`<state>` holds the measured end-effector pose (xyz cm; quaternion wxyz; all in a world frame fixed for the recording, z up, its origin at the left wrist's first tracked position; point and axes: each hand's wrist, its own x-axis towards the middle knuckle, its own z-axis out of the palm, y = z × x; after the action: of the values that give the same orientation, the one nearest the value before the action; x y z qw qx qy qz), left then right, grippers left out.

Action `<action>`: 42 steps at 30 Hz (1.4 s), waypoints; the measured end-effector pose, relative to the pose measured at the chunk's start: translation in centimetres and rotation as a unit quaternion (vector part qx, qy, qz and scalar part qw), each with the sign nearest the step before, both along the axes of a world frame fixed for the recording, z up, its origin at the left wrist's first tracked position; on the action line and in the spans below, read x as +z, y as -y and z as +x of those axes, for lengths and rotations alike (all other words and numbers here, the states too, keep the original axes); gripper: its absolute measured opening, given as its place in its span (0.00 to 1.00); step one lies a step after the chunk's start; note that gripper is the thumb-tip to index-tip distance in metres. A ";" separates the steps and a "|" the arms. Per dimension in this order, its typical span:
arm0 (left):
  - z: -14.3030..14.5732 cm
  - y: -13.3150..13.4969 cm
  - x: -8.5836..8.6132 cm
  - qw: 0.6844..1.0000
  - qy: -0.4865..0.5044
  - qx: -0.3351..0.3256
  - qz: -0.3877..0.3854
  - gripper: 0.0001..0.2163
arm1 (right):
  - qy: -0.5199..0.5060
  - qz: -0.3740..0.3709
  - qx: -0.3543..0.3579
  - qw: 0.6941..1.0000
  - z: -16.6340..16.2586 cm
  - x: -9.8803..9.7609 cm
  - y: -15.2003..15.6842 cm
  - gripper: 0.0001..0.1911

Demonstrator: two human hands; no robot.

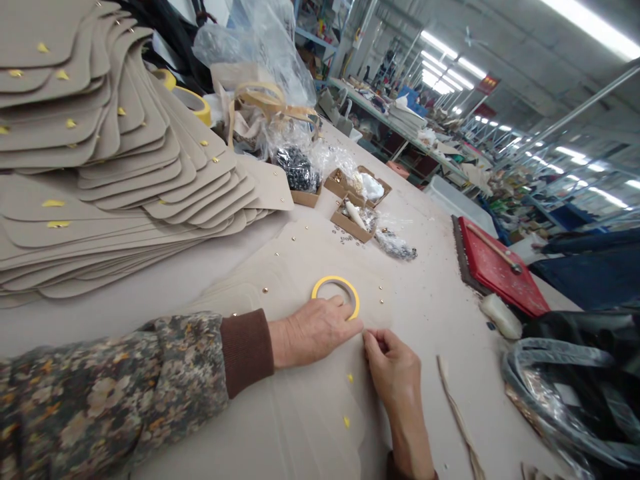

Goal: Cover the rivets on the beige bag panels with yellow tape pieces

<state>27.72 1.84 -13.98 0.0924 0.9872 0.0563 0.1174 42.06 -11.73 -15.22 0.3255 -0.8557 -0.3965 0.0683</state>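
My left hand (315,331), in a floral sleeve with a brown cuff, grips a roll of yellow tape (335,279) standing over a layered spread of beige panels (280,413). Just to its right, my right hand (395,370) is pinched closed near the panels' edge, its fingertips almost meeting the left ones. Whatever lies between those fingertips is too small to make out. Small yellow tape bits (347,421) stick to the panels below the hands. Little gold-coloured studs (265,290) dot the panels' far part.
Tall stacks of beige panels (125,160) fill the left side. Small open boxes (353,220) of hardware and plastic bags stand ahead. At right lie a red board (505,267) with a hammer (493,248), a cord (457,413) and a black bag (585,340).
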 end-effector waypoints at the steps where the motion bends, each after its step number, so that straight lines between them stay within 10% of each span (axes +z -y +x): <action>1: 0.0 0.0 0.0 1.000 0.000 0.000 -0.001 0.05 | 0.016 0.003 -0.001 1.000 -0.1 0.0 -0.1 0.17; 9: -0.2 -0.1 -0.3 1.000 0.001 0.012 0.005 0.05 | -0.161 0.052 -0.055 0.984 0.2 -1.0 1.9 0.25; 19: -0.3 0.1 -0.4 0.999 0.014 -0.026 0.021 0.06 | 0.106 0.045 0.024 0.993 -0.8 -1.4 0.6 0.18; 32: 0.1 -0.8 -0.8 0.976 0.172 -0.078 -0.105 0.10 | -0.074 -0.087 0.050 0.992 -1.8 1.8 1.4 0.07; 42: -0.2 -0.3 -0.9 0.969 0.181 -0.074 -0.149 0.18 | 0.014 0.201 0.164 0.966 -0.9 1.7 1.8 0.09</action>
<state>27.55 2.13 -14.83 0.2558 0.9260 -0.0175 0.2771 41.14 -13.51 -13.57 0.4698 -0.6969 -0.5412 0.0275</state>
